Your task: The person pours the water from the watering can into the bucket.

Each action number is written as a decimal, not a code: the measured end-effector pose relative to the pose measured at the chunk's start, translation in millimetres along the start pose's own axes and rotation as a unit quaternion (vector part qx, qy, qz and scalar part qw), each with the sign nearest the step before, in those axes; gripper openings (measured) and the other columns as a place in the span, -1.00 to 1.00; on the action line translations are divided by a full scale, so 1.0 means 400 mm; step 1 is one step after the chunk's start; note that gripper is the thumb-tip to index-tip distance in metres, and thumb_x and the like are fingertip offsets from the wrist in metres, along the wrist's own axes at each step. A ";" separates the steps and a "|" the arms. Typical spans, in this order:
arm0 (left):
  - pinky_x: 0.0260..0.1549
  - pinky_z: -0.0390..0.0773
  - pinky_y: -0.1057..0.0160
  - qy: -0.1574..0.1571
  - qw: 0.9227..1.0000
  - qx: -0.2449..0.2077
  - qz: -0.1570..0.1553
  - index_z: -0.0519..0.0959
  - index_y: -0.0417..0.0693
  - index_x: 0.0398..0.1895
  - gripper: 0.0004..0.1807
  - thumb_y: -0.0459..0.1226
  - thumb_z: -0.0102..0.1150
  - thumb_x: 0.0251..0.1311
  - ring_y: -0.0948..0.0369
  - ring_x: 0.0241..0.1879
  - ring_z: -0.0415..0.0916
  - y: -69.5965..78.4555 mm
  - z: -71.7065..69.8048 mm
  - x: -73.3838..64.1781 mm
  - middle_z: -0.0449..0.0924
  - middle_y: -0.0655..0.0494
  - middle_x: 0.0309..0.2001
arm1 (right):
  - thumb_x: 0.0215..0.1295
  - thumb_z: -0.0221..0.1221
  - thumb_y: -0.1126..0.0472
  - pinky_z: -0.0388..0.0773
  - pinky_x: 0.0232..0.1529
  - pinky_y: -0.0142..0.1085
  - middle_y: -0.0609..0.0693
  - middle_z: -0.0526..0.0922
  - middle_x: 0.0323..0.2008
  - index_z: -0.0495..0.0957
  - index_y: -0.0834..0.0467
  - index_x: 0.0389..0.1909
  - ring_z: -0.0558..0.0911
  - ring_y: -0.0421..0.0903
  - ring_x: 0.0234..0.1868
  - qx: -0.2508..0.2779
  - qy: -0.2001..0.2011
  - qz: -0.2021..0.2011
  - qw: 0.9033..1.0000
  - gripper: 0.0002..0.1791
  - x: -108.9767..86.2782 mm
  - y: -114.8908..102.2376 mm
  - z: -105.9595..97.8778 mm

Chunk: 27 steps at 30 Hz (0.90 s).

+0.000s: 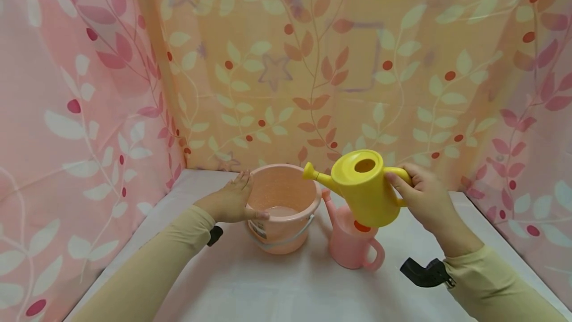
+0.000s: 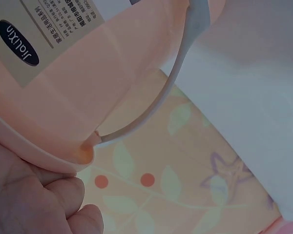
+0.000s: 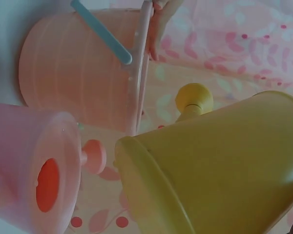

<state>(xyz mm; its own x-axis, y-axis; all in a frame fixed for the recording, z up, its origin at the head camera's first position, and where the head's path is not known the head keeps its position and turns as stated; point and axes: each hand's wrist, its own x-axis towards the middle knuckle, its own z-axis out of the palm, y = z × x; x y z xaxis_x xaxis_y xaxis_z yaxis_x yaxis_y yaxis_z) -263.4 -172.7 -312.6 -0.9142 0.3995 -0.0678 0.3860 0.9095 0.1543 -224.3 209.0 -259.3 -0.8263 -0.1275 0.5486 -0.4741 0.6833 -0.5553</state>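
My right hand grips the handle of a yellow watering can and holds it up in the air. The can leans slightly left, its spout tip above the right side of a peach bucket in the head view. No stream shows from the spout. My left hand rests on the bucket's left rim, its fingers mostly straight and the thumb lying along the front rim. The bucket stands upright, its grey handle hanging down. Under the yellow can, a pink watering can stands right of the bucket.
A white cloth covers the table. Behind it hangs an orange leaf-patterned curtain, with pink patterned curtains along both sides. The bucket bears a label. A black wrist mount juts from the right sleeve.
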 end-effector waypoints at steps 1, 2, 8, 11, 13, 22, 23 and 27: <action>0.29 -0.15 -0.10 0.000 1.000 0.000 0.000 -0.24 -0.39 0.38 0.34 0.50 -0.15 -0.15 -0.12 0.39 -0.38 0.000 0.000 0.000 -0.38 -0.31 0.40 | 0.25 0.14 0.04 0.38 -0.59 -0.36 0.05 0.34 -0.57 0.50 0.22 -0.40 0.31 -0.10 -0.50 -0.005 0.002 -0.004 1.000 -0.71 0.001 -0.002 0.001; 0.29 -0.15 -0.10 0.000 1.000 0.000 0.000 -0.24 -0.40 0.38 0.34 0.50 -0.15 -0.14 -0.12 0.39 -0.38 0.000 -0.001 0.000 -0.38 -0.31 0.40 | 0.24 0.14 0.04 0.37 -0.60 -0.37 0.04 0.34 -0.57 0.50 0.21 -0.40 0.32 -0.10 -0.50 -0.009 0.003 -0.007 1.000 -0.71 0.001 -0.005 0.002; 0.29 -0.16 -0.10 -0.003 1.000 0.001 -0.003 -0.26 -0.38 0.38 0.34 0.50 -0.15 -0.15 -0.09 0.39 -0.41 -0.001 0.002 0.003 -0.41 -0.28 0.40 | 0.24 0.14 0.01 0.32 -0.61 -0.37 0.03 0.33 -0.60 0.50 0.19 -0.42 0.32 -0.10 -0.53 -0.007 -0.013 -0.012 1.000 -0.71 0.007 -0.019 0.008; 0.29 -0.16 -0.10 -0.003 1.000 0.001 -0.003 -0.26 -0.38 0.38 0.34 0.50 -0.15 -0.15 -0.10 0.39 -0.40 -0.001 0.004 0.003 -0.41 -0.29 0.40 | 0.24 0.14 0.05 0.29 -0.63 -0.37 0.03 0.32 -0.62 0.51 0.20 -0.42 0.31 -0.10 -0.56 0.005 -0.023 -0.022 0.999 -0.73 0.011 -0.023 0.012; 0.29 -0.16 -0.10 -0.001 1.000 -0.001 -0.002 -0.26 -0.39 0.38 0.34 0.50 -0.14 -0.15 -0.11 0.39 -0.40 -0.001 0.004 0.003 -0.41 -0.29 0.40 | 0.24 0.15 0.07 0.28 -0.63 -0.37 0.03 0.32 -0.63 0.52 0.21 -0.41 0.30 -0.11 -0.58 0.010 -0.028 -0.031 0.999 -0.75 0.013 -0.026 0.014; 0.29 -0.15 -0.10 -0.001 1.000 0.000 -0.005 -0.26 -0.38 0.38 0.34 0.50 -0.13 -0.15 -0.10 0.39 -0.40 -0.002 0.006 0.003 -0.40 -0.29 0.40 | 0.27 0.10 -0.01 0.34 -0.59 -0.36 0.04 0.36 -0.58 0.52 0.21 -0.29 0.35 -0.07 -0.52 0.007 -0.074 -0.012 0.997 -0.67 0.022 -0.042 0.017; 0.29 -0.15 -0.10 -0.001 1.000 0.000 -0.005 -0.26 -0.38 0.38 0.34 0.50 -0.13 -0.15 -0.10 0.39 -0.40 -0.003 0.005 0.003 -0.40 -0.29 0.40 | 0.27 0.09 -0.03 0.36 -0.58 -0.35 0.05 0.38 -0.56 0.53 0.21 -0.25 0.36 -0.06 -0.51 0.005 -0.078 -0.009 0.997 -0.66 0.023 -0.044 0.018; 0.29 -0.15 -0.11 -0.003 1.000 -0.001 -0.004 -0.26 -0.39 0.38 0.34 0.49 -0.13 -0.15 -0.10 0.39 -0.41 -0.005 0.005 0.004 -0.41 -0.30 0.40 | 0.28 0.06 -0.06 0.44 -0.51 -0.35 0.07 0.44 -0.49 0.54 0.20 -0.14 0.40 -0.03 -0.44 0.008 -0.094 -0.002 0.996 -0.60 0.028 -0.051 0.016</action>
<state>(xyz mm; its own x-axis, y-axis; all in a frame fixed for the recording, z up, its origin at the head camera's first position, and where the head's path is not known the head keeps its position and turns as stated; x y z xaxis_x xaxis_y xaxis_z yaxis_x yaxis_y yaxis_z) -265.5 -173.5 -314.9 -0.9169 0.3923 -0.0741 0.3778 0.9126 0.1564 -225.8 189.0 -245.9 -0.8657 -0.2641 0.4253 -0.4816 0.6711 -0.5636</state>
